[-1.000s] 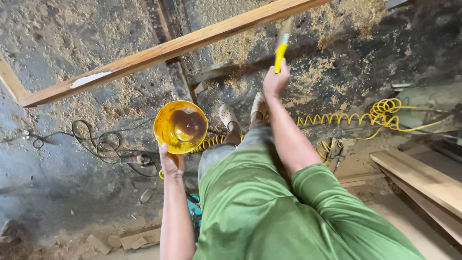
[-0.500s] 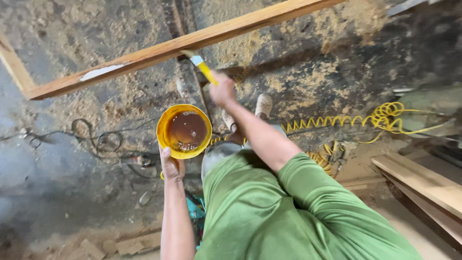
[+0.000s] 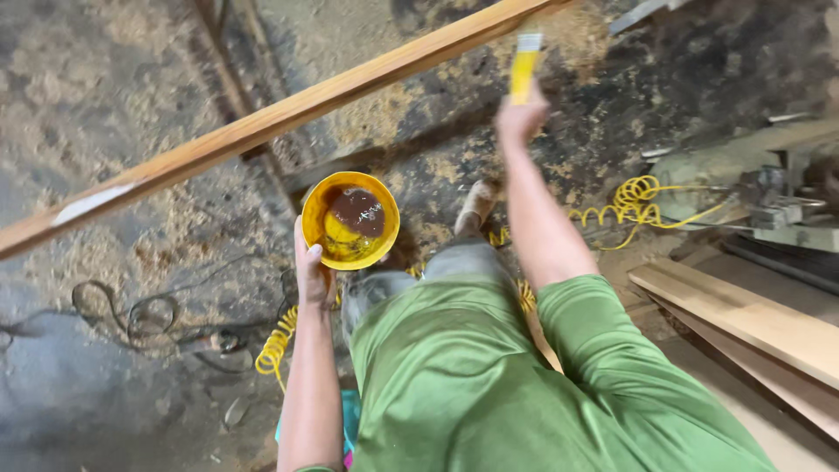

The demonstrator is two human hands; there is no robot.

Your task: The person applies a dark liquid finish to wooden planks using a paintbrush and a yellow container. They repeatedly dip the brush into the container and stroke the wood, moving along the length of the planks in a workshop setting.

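The long pale wooden beam [image 3: 262, 122] runs slanted across the upper part of the view, from the left edge up to the top. Under it the sawdust-covered dark floor [image 3: 114, 87] lies open on the left. On the right the room is narrower: flat wooden planks [image 3: 743, 315] and a coiled yellow air hose [image 3: 642, 201] lie there.

The right hand [image 3: 521, 118] is closed around the yellow-handled paintbrush [image 3: 524, 65], held up just beside the beam (the bristles are cut off by the top edge). 0.5 s ago this hand was further left, with the brush touching the beam above the bowl; now it is far to the right.

The left hand [image 3: 311, 267] grips the round yellow plastic bowl [image 3: 350, 220] from below, thumb on the rim. The bowl holds glossy brown liquid, now pooled to the far side, so more yellow bottom shows than before. A black cable [image 3: 149, 315] loops on the floor at left.
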